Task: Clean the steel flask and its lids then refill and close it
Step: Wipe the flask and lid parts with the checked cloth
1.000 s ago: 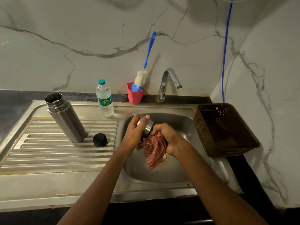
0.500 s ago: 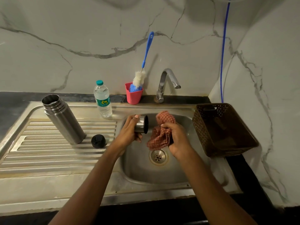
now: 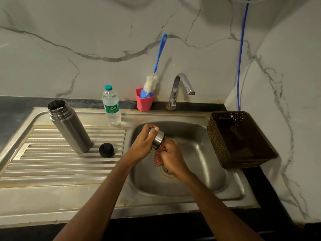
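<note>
Setting: home kitchen. Evidence: stainless steel sink [image 3: 199,153] set in a black stone counter [image 3: 17,105], ribbed steel drainboard [image 3: 60,162] on its left. Curved chrome tap [image 3: 180,84], red plastic cup [image 3: 144,103] holding a blue-handled bottle brush [image 3: 159,53], and white grey-veined marble wall [image 3: 86,32] behind the sink. Brown perforated plastic basket [image 3: 217,136] on its right.

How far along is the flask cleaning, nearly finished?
Roughly midway. Done: the steel flask stands open on the drainboard, the black lid lying beside it. In hand: the left hand grips the steel cap over the sink while the right hand holds a checked cloth at its mouth. Left: refilling, probably from the capped water bottle, and closing. Whether flask and black lid are already clean, I cannot tell.
</note>
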